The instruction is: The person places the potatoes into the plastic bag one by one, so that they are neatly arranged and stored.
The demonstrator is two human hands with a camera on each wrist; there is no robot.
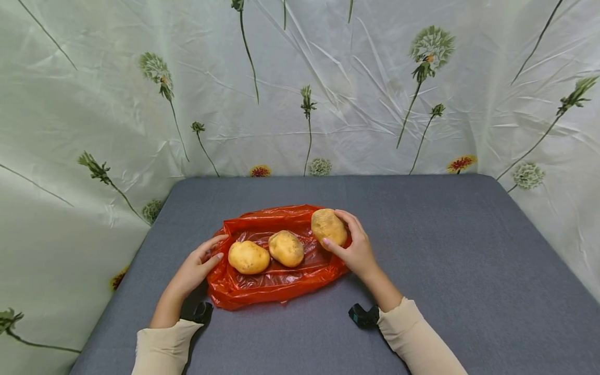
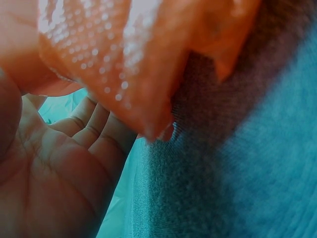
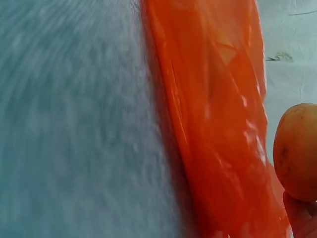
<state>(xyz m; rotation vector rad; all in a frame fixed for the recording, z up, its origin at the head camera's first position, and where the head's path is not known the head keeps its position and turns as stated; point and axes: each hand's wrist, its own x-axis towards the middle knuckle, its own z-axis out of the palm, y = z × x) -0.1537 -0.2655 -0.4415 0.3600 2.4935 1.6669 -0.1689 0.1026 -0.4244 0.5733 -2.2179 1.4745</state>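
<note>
A red plastic bag (image 1: pixel 262 298) lies spread on the table with its rim rolled outward, open at the top. Two potatoes, a left one (image 1: pixel 248 257) and a middle one (image 1: pixel 286 248), rest inside it. My right hand (image 1: pixel 358 250) grips a third potato (image 1: pixel 328 228) between thumb and fingers, over the bag's right end. In the right wrist view this potato (image 3: pixel 298 152) shows above the bag's side, with the thumb under it. At the left end, my left hand (image 1: pixel 194 268) holds the bag's edge, the thumb lying apart from the fingers.
The table (image 1: pixel 445 250) has a grey cloth top. Behind it and along the left hangs a pale curtain (image 1: pixel 262 125) printed with flowers. A dark wrist device sits on each arm, the left one (image 1: pixel 202 312) and the right one (image 1: pixel 363 315), close to the table top.
</note>
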